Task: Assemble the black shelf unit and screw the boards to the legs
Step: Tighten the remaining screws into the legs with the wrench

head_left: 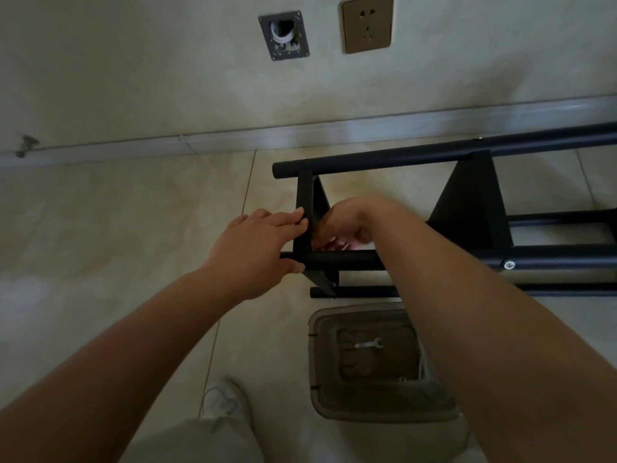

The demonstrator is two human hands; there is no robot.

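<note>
The black shelf unit lies on its side on the tiled floor, its round legs [434, 153] running off to the right. My left hand [257, 248] holds the end board [305, 208], fingers on its outer face and thumb at the near leg [340, 259]. My right hand [347, 225] is curled on the inner side of that board, just above the near leg; what its fingers hold is hidden. A second board [467, 205] stands further right. A silver screw head [508, 265] shows on the near leg.
A brown plastic bin [334, 406] stands on the floor below the shelf, with a small silver wrench [369, 344] inside. My white shoe [223, 399] is left of it. The wall with a socket [367, 23] and a metal plate [283, 35] is close behind.
</note>
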